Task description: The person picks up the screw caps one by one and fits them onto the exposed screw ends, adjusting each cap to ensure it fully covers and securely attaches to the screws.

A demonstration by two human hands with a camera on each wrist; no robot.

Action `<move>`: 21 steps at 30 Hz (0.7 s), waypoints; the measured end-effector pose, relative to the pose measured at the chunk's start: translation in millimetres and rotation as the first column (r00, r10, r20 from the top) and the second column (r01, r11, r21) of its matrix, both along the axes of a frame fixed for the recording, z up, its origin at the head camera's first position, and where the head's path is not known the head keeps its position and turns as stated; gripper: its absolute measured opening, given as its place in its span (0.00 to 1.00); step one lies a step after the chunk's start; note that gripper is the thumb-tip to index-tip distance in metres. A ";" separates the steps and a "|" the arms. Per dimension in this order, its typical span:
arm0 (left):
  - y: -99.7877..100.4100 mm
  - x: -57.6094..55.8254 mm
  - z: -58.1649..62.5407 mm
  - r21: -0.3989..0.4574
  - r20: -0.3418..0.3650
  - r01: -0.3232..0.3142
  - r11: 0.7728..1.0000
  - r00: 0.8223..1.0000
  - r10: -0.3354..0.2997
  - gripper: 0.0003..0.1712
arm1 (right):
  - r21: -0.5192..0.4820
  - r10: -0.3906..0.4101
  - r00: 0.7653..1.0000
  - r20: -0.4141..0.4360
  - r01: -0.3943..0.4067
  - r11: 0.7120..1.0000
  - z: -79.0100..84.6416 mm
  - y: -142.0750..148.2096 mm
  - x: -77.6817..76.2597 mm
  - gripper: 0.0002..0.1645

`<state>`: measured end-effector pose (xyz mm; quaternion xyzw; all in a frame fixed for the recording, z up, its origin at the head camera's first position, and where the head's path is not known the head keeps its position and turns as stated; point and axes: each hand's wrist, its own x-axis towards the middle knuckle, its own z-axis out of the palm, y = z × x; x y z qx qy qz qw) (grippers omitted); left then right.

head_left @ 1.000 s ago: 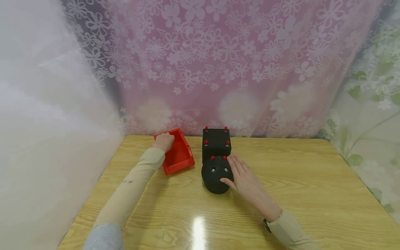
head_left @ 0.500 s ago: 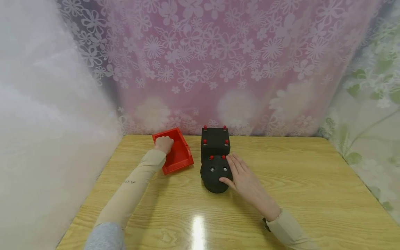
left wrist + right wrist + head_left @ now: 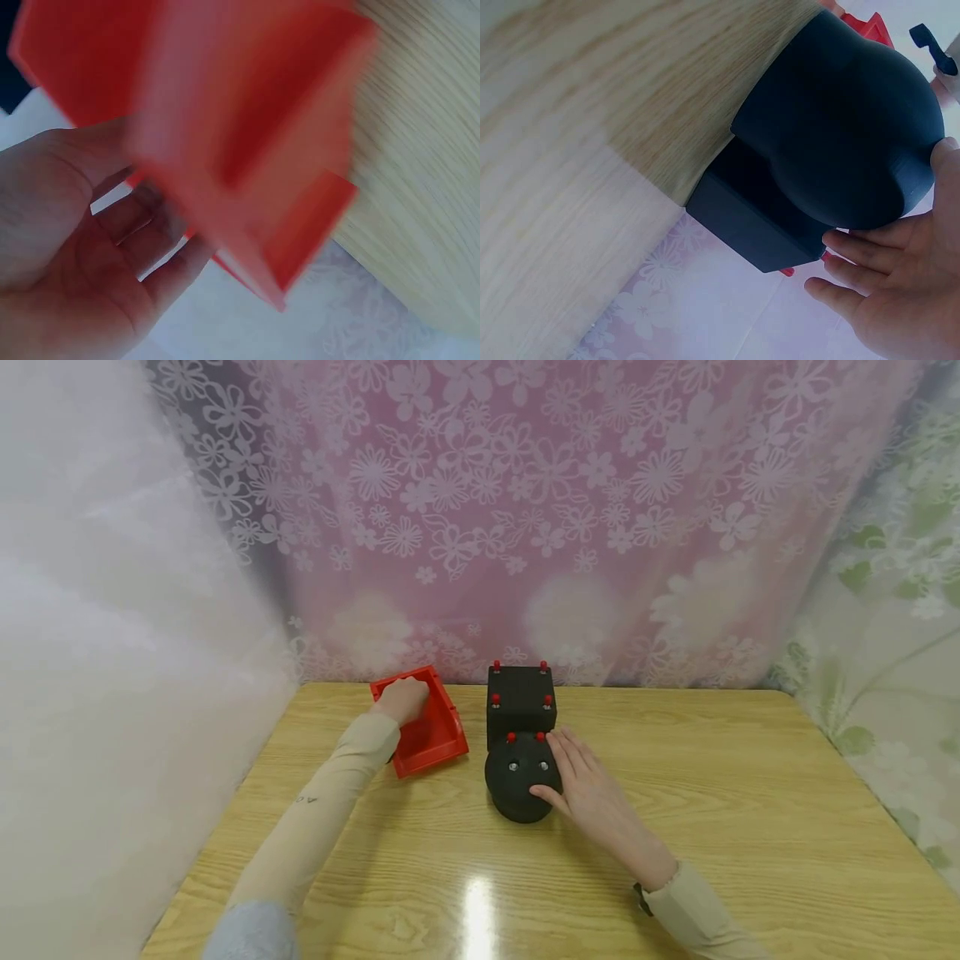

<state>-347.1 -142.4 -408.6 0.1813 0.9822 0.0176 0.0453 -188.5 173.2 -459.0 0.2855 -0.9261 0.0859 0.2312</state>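
A red open bin (image 3: 431,745) sits at the table's back left. My left hand (image 3: 402,699) reaches over its left side, knuckles up. In the left wrist view, the thumb and the fingers (image 3: 124,225) of that hand go to either side of the bin's red wall (image 3: 210,195), gripping it. Right of the bin stands a black object (image 3: 522,777), box-shaped at the back and round in front, with small red knobs and two silver screw heads on top. My right hand (image 3: 600,806) rests against its round part, fingers straight along the right side and thumb on top.
The wooden table (image 3: 712,793) reaches back to a pink flowered curtain (image 3: 480,527). A whitish sheet (image 3: 150,652) borders the left side, and a leaf-patterned one (image 3: 892,693) the right.
My left hand has shifted slightly to the right over the bin. The bin, the black object and my right hand stay practically where they were.
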 end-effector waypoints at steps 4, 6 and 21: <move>4.3 7.2 11.4 0.135 0.062 0.003 0.991 0.998 -0.012 0.06 | -0.003 0.004 1.000 0.005 -0.004 1.000 0.7 0.1 0.2 0.56; 5.7 11.1 15.3 0.174 0.075 0.002 0.985 0.997 -0.015 0.04 | -0.008 0.008 1.000 0.001 -0.008 1.000 1.1 -0.1 0.3 0.56; -2.2 30.8 13.9 0.416 0.109 -0.118 0.902 0.991 0.080 0.07 | -0.012 0.013 1.000 0.027 -0.012 1.000 2.4 0.3 1.8 0.54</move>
